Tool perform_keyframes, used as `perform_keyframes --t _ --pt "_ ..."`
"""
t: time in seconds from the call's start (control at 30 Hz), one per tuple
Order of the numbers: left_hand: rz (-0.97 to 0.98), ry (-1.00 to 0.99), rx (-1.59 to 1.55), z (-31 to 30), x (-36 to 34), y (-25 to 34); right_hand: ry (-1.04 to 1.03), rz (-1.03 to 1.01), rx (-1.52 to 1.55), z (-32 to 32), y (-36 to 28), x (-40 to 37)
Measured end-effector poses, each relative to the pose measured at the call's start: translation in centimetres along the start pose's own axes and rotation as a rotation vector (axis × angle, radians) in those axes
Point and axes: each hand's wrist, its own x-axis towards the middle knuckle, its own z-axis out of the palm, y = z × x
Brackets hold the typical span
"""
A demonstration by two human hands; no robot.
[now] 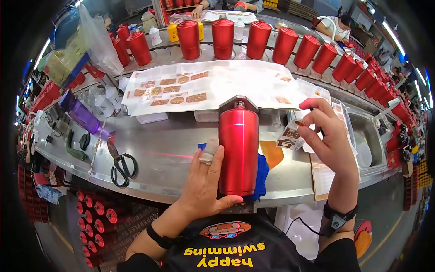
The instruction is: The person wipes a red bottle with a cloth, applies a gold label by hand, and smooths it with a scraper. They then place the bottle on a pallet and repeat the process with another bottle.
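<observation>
A red bottle (239, 152) lies on the metal bench, its neck pointing away from me and resting in a dark holder (250, 103). My left hand (201, 183) is against the bottle's left side and near end, fingers apart, with a wrapping on one finger. To the right, my right hand (324, 131) is raised with thumb and forefinger pinched on a small brown piece (299, 123). Just below that hand stands a white block with brown characters (291, 137). Blue cloth (261, 177) shows under the bottle's right side.
Behind the bottle lies a white sheet with brown-gold decals (231, 84). Black scissors (120, 164) and a purple bottle (81, 113) are at left. Red bottles (223, 38) line the conveyor behind. A sink (367, 133) is at right. Other people work across the bench.
</observation>
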Motion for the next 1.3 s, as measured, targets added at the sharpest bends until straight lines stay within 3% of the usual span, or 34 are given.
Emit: perform_keyframes --t 0.07,0.17,0.27,0.37,0.4,0.5,0.6,0.7,0.73,0.83,0.93,1.03,1.13,1.3 --pt "-0.041 -0.064 -0.026 0.3 -0.3 0.2 -0.007 0.002 0.039 0.4 -0.5 -0.3" --pt "-0.046 -0.009 0.028 0.7 0.3 0.9 -0.004 -0.04 0.037 0.7 -1.1 -0.6" --pt "0.088 0.007 0.136 0.9 0.5 0.7 0.008 -0.053 0.065 1.0 -1.3 -1.0" --pt "-0.024 0.081 -0.256 2.5 -2.0 -2.0 0.023 -0.024 0.105 0.7 -1.8 -1.8" --pt "-0.056 0.002 -0.271 2.3 -2.6 -2.6 0.027 -0.014 0.129 0.7 -1.6 -2.2" --pt "-0.127 0.029 -0.026 1.8 -2.0 0.2 0.023 0.001 0.174 0.9 -1.5 -2.7" --pt "-0.014 0.035 0.161 1.1 0.1 1.9 0.018 0.008 0.186 1.7 -1.8 -2.5" --pt "0.047 0.026 0.096 2.5 -0.9 -0.6 0.026 -0.008 0.158 1.5 -2.1 -2.7" --pt "-0.001 -0.027 -0.091 2.4 -1.4 -1.2 0.026 0.0 0.173 1.3 -2.1 -2.9" --pt "-0.107 -0.073 -0.108 2.5 -1.9 -1.1 0.018 0.001 0.2 1.2 -1.9 -3.1" --pt "-0.123 0.055 0.0 2.2 -1.0 0.7 0.005 -0.032 0.19 2.1 -2.0 -2.5" --pt "-0.02 -0.019 0.017 2.6 -1.1 -0.6 -0.007 -0.038 0.205 2.3 -2.2 -2.2" --pt "-0.059 -0.009 -0.148 3.1 -1.4 -1.6 -0.01 -0.059 0.24 2.0 -2.0 -1.9" --pt "-0.069 -0.002 -0.158 3.0 -1.3 -1.2 -0.013 -0.069 0.186 1.4 -0.6 0.3"
